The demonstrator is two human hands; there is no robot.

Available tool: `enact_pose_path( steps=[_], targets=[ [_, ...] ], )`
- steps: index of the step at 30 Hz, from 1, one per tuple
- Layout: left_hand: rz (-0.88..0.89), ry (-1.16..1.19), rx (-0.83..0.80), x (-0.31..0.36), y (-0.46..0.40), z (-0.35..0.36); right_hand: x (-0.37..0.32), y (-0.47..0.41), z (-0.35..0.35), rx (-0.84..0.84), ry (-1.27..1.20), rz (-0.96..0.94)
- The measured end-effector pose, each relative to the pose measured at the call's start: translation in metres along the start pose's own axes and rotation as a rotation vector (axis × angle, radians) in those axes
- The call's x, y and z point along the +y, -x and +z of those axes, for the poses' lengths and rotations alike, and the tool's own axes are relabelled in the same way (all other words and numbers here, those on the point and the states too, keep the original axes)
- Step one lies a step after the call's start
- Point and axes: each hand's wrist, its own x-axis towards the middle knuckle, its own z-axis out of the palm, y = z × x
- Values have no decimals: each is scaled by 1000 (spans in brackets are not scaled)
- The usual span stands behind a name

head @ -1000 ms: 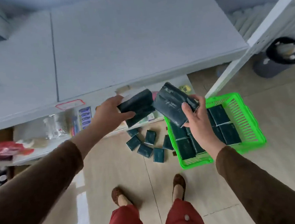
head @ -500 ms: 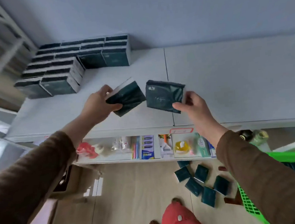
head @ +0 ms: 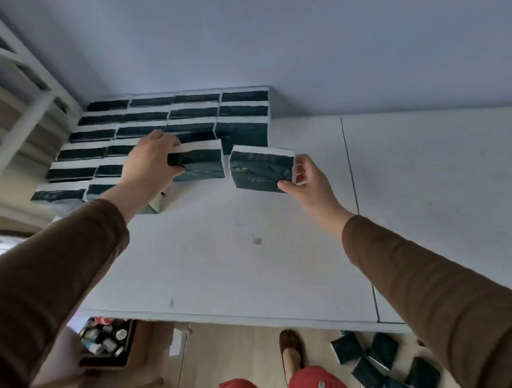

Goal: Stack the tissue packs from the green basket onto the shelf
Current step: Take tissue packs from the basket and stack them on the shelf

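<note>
Much of the stacking looks done: rows of dark tissue packs (head: 178, 120) already fill the back left corner of the shelf (head: 253, 255). More remains, since loose packs (head: 384, 364) lie on the floor; the green basket is out of view. Our left hand (head: 151, 162) reaches forward, closed on a pack (head: 198, 163) beside the front row. Our right hand (head: 309, 180) pinches a second pack (head: 260, 170) by its edge, just above the shelf.

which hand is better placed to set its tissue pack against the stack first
Left, probably. The left hand holds its pack right at the front of the stack, while the right hand holds its pack apart, over bare shelf.
</note>
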Motion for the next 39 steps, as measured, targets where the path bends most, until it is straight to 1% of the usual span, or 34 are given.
enact_pose_path(
  steps=[3, 6, 9, 13, 15, 16, 19, 23, 25, 27, 30, 33, 36, 39],
  targets=[
    [-4, -37, -37, -10, -24, 6, -1, -33, 22, -19, 61, 3],
    [8, -86, -42, -23, -39, 12, -1, -53, 42, 30, 108, 17],
    [38, -126, -7, -38, -47, 18, -2, -63, 61, 134, 140, 33],
    [143, -217, 40, -52, -55, 25, -9, -69, 86, 301, 177, 56],
    [186, -233, 57, -54, -59, 28, -12, -72, 92, 391, 223, 74],
    [202, -234, 63, -55, -60, 29, -14, -72, 94, 410, 249, 83],
    [238, -230, 74, -57, -63, 30, -19, -69, 96, 396, 296, 133],
    [250, -255, 88, -56, -53, 30, -25, -50, 91, 323, 201, 195],
    [271, -240, 105, -48, -41, 30, -27, -31, 82, 321, 230, 219],
    [338, -194, 124, -30, -24, 31, -29, -4, 68, 331, 304, 217],
    [496, -131, 126, 16, 6, 38, -29, 47, 41, 349, 462, 165],
    [610, -40, 64, 79, 45, 51, -23, 110, 2, 411, 620, 131],
    [715, 21, -14, 149, 92, 67, -10, 184, -47, 468, 725, 173],
    [825, 103, -57, 224, 148, 82, 9, 265, -101, 535, 742, 245]
  ],
)
